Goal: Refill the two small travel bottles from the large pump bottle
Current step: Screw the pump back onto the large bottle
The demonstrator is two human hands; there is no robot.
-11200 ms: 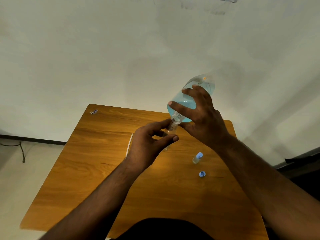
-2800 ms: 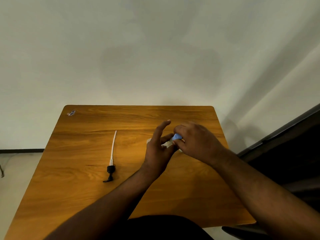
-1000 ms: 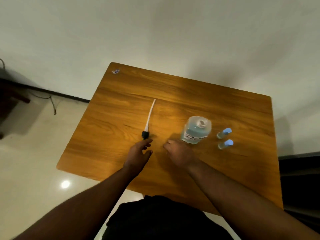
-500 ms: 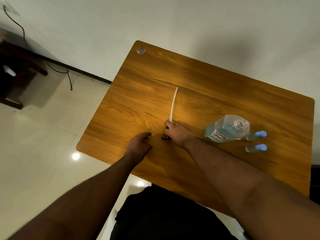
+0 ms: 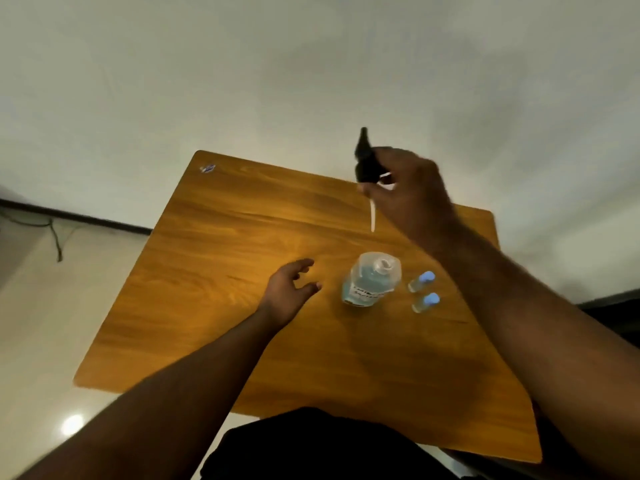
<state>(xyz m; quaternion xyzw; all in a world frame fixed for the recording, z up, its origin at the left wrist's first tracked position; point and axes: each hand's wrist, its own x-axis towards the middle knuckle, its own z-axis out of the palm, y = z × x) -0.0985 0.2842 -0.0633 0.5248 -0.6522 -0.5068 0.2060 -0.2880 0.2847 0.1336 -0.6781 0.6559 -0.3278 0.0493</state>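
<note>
The large clear bottle with blue liquid stands upright and uncapped on the wooden table. Two small travel bottles, one farther and one nearer, stand capped in blue just right of it. My right hand holds the black pump head in the air above the large bottle, its white dip tube hanging down. My left hand hovers over the table left of the large bottle, fingers relaxed and holding nothing.
A small sticker sits at the table's far left corner. Beyond the table is a pale wall, with tiled floor and a dark cable at the left. My dark-clothed lap is at the near edge.
My right hand has lifted the pump off the table and carried it up above the large bottle. My left hand has moved right, closer to the bottle.
</note>
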